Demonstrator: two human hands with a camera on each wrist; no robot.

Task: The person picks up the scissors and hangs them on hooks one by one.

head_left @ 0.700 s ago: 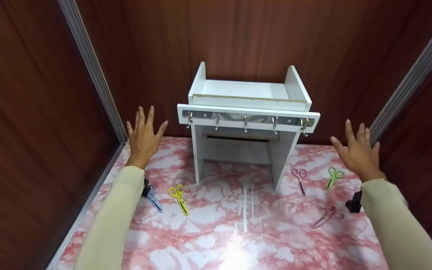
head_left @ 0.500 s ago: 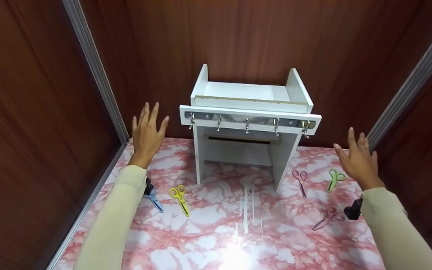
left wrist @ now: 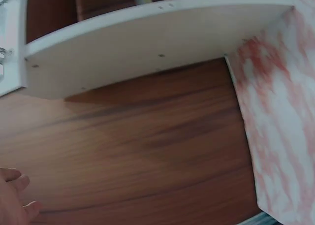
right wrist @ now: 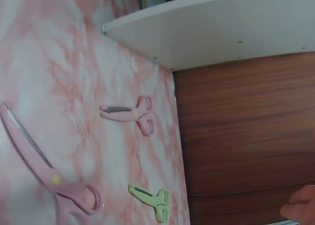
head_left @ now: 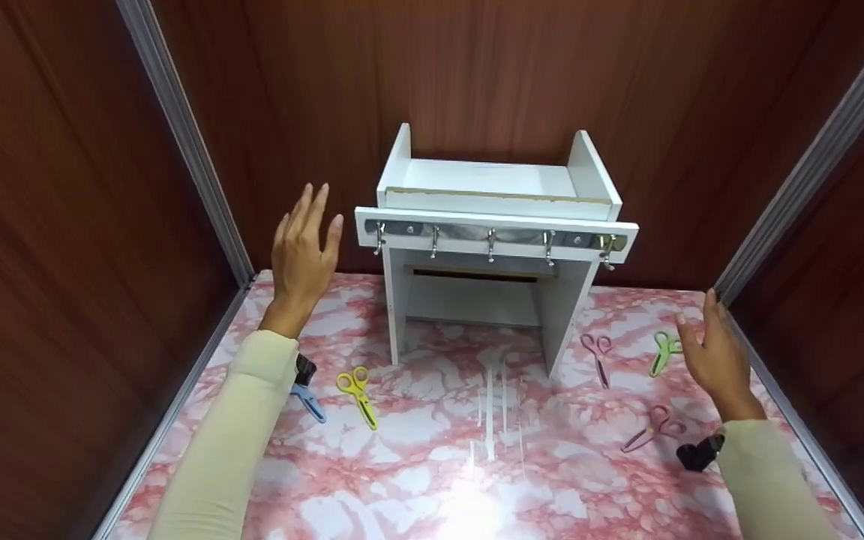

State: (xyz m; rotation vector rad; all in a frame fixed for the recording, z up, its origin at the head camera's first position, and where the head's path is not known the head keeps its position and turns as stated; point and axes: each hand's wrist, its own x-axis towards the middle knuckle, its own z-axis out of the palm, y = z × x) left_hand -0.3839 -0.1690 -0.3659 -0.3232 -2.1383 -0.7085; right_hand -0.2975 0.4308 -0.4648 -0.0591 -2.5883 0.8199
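Observation:
My left hand is raised with straight fingers, left of a white shelf unit and holding nothing. Across the unit's front runs a white hook rail with several metal hooks. My right hand hovers at the right, fingers extended, its edge overlapping green scissors. Two pink scissors, one pair farther back and one nearer pair, lie to its left. Yellow scissors rest on the table near my left forearm. Beside them, blue scissors are partly hidden by the left wrist camera.
The table has a red and white marbled top with white scuff marks before the shelf. Brown wood-look panels stand behind and at both sides, with metal strips along the corners.
My right hand has lowered and turned edge-on, its spread fingers drawing together. My left hand has risen slightly, moved right, and its fingers have closed up. The scissors and shelf stay in place.

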